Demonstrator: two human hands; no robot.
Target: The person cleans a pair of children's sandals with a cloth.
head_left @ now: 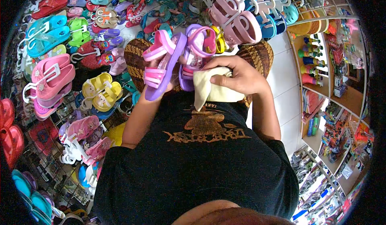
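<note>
In front of my lap is a pair of pink and purple children's sandals, with pink straps and purple soles. My left hand supports the pair from behind and below; most of its fingers are hidden by the soles. A folded cream cloth is bunched in my right hand, the thumb pressed on top. The cloth lies against the right-hand sandal of the pair. Just beyond my right hand are pale pink sandals on a white hanger and a small yellow sandal.
Many shoes and sandals on hangers crowd the floor and rack at left, among them yellow sandals, pink shoes and blue sandals. White floor tiles run along the right, beside shelves of goods.
</note>
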